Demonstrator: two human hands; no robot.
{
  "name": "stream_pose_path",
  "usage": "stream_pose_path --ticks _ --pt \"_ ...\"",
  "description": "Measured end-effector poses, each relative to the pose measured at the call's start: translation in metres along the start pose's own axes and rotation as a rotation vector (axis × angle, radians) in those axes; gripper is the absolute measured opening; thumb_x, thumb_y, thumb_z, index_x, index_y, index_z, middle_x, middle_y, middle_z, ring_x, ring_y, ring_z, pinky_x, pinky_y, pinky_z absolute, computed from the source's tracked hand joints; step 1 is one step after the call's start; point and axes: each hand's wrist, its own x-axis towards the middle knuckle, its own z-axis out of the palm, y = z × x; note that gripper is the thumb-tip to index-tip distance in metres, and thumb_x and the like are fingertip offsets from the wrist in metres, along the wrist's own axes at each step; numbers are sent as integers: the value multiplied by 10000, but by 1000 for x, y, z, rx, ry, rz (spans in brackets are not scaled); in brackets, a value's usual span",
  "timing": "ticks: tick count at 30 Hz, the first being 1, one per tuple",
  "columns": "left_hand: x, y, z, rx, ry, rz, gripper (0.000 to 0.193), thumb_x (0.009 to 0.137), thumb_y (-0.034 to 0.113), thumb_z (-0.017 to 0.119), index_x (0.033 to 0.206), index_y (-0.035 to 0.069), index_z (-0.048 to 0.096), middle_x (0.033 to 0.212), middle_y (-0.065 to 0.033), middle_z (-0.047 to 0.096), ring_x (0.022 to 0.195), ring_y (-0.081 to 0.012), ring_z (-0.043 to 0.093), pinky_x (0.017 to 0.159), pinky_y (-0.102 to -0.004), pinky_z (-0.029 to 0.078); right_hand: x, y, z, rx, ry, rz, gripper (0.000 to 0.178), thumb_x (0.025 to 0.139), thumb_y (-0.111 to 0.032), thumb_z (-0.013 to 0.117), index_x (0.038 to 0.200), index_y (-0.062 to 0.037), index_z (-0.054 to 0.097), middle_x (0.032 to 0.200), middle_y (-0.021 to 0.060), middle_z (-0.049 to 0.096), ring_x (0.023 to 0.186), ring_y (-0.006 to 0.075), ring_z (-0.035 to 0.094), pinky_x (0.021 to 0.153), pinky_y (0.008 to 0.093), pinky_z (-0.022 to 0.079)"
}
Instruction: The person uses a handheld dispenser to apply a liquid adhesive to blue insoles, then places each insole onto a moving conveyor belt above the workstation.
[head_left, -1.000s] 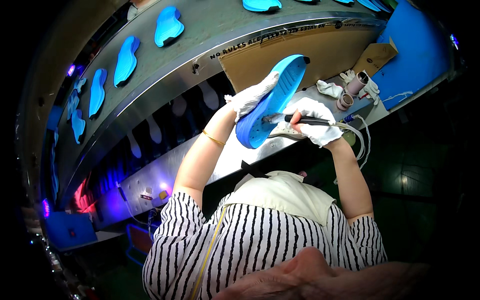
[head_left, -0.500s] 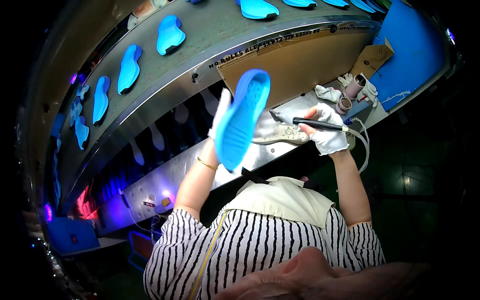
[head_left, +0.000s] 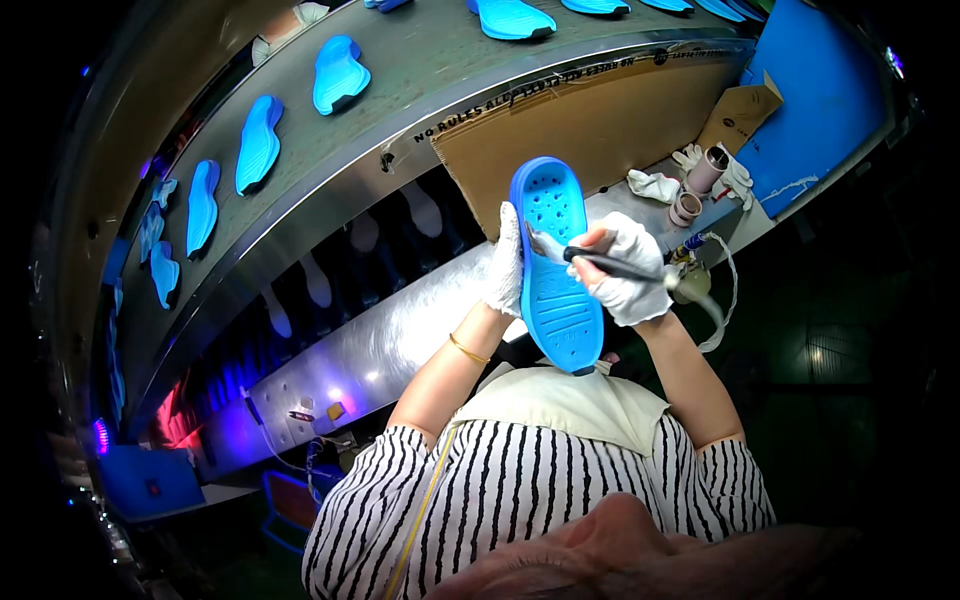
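In front of my body a blue shoe sole [head_left: 560, 305] is held up, its hollow, dimpled side facing me. My left hand [head_left: 506, 268], in a white glove with bare fingertips, grips it along the left edge; the fingers behind it are hidden. My right hand [head_left: 632, 272], gloved the same way, closes around the black handle of a brush [head_left: 620, 266]. A pale hose runs from the handle's end. The flat brush tip lies over the sole's left inner edge and appears to touch it.
A conveyor belt [head_left: 410, 70] carries several blue soles beyond the cardboard sheet [head_left: 590, 130]. On the metal bench [head_left: 390, 320], two pinkish containers [head_left: 707, 170] stand at the right, beside white gloves [head_left: 655, 186]. Dark openings with pale soles lie below the belt.
The sole has moved right and turned its inner side toward me. My right hand has brought the brush left and down onto it.
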Motion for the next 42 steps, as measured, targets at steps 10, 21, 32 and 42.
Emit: stream_pose_path --ticks 10,21,32,42 --pt "13 7 -11 6 -113 49 821 848 713 277 1253 23 463 1132 -202 580 950 -321 615 847 -434 512 -15 6 10 -269 59 -320 204 692 4 698 861 -54 598 755 74 602 628 159 602 596 262 491" --pt "12 30 -5 -45 12 35 848 776 759 397 1227 46 481 1072 -188 598 891 -316 622 776 -453 538 -23 -5 6 -106 -113 148 167 728 -17 695 878 -32 623 732 46 626 650 91 596 614 222 480" --pt "-17 -6 5 -220 -239 -37 901 797 753 343 1359 49 350 1271 -178 486 1115 -324 525 941 -478 448 -15 3 -16 -31 110 -90 137 792 28 642 903 0 566 810 101 633 697 140 632 639 247 508" --pt "-4 5 13 -149 -228 171 902 797 721 403 1424 86 265 1415 -212 329 1279 -361 368 1062 -487 313 -28 5 5 -85 141 -73 141 726 13 694 846 -30 635 776 83 657 646 131 624 598 247 497"
